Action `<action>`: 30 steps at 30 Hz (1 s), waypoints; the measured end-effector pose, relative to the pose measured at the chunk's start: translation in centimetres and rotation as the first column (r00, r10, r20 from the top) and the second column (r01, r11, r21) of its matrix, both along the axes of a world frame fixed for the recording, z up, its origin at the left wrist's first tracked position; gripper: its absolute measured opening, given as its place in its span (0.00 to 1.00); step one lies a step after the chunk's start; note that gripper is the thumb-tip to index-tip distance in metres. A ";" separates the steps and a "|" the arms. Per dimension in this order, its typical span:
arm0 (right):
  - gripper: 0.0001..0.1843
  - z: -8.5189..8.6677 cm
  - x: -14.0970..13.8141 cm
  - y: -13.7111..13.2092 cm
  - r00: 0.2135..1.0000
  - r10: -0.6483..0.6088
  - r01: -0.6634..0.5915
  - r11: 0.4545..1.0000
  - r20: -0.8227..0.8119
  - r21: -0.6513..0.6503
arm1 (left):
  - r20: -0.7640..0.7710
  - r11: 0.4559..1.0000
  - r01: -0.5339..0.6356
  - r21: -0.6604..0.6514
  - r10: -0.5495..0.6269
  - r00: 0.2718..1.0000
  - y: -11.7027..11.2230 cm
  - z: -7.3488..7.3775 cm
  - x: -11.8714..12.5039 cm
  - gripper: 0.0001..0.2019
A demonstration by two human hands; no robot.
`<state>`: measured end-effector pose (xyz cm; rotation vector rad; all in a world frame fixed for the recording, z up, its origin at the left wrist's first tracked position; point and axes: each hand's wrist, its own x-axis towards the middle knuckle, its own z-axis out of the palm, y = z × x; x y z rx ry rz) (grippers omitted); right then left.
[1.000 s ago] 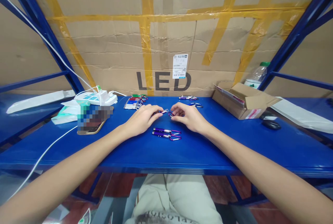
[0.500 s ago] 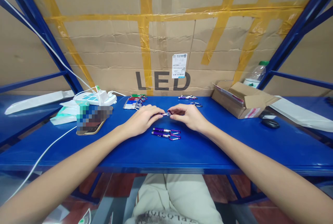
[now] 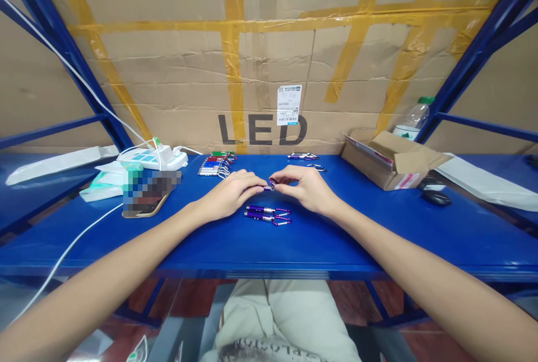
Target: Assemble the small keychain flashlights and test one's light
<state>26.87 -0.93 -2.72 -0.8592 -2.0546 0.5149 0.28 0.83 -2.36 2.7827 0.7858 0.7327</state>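
Observation:
Between thumb and fingers, my left hand (image 3: 231,193) is closed on the body of a small purple keychain flashlight (image 3: 267,188). Most of that body is hidden by the fingers. My right hand (image 3: 310,189) pinches the purple carabiner clip (image 3: 273,182) at the flashlight's end. Just in front of both hands, two more purple flashlights (image 3: 259,217) lie side by side on the blue table (image 3: 218,244), their clips pointing right. Behind my left hand is a row of silver, blue, red and green flashlights (image 3: 212,166) with clips.
Several more flashlights (image 3: 301,156) lie at the back. On the left are a phone (image 3: 147,205), a tissue pack (image 3: 107,182) and a power strip (image 3: 145,157) with white cables. An open cardboard box (image 3: 386,160), a black mouse (image 3: 436,198) and a bottle (image 3: 416,118) stand right.
My right hand has shifted slightly, and the clip in its fingers now stands more upright. My left hand keeps its hold on the flashlight. The flashlights on the table lie as before.

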 end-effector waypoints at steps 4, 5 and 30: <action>0.09 0.3 -0.1 -0.4 0.999 -0.011 0.008 0.997 0.038 0.072 | 0.023 0.999 0.009 -0.049 -0.008 1.000 0.0 0.0 0.1 0.18; 0.09 0.3 -0.1 -0.4 0.999 -0.013 0.009 0.996 0.044 0.084 | 0.031 0.998 0.010 -0.066 -0.008 0.999 -0.1 0.1 0.1 0.18; 0.10 0.3 0.0 -0.4 1.000 -0.017 0.017 0.999 -0.017 0.033 | 0.181 0.995 -0.074 -0.073 0.087 0.980 0.1 0.4 0.1 0.14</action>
